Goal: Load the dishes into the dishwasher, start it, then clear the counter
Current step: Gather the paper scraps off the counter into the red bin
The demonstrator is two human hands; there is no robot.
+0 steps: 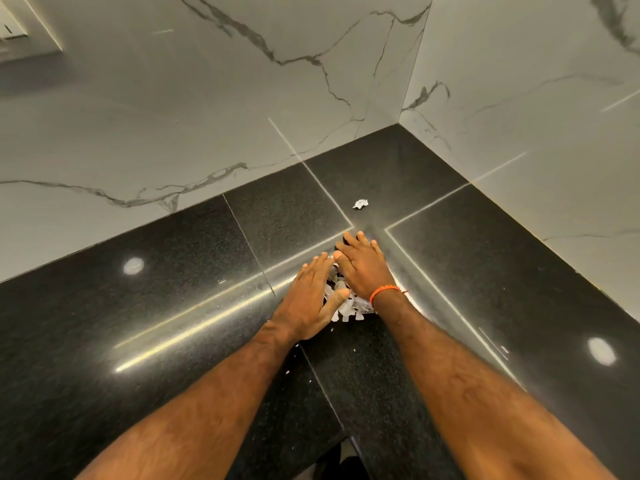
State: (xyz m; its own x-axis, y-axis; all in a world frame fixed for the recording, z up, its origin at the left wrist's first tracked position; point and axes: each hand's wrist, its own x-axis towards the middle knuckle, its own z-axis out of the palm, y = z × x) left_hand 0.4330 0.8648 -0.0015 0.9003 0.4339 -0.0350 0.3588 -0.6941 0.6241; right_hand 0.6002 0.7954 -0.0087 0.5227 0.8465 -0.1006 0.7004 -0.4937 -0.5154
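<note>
A heap of white torn paper scraps lies on the black granite counter, near its inner corner. My left hand rests flat against the heap's left side, fingers straight, thumb on the scraps. My right hand lies flat on the heap's right side, fingers straight and pointing toward the wall; an orange band circles its wrist. The two hands cup the heap between them and hide part of it. One crumpled white scrap sits alone farther back on the counter.
White marble-look walls close the counter at the back and right, meeting in a corner. A few tiny white crumbs dot the counter under my left forearm. The counter's front edge and a dark gap show at the bottom.
</note>
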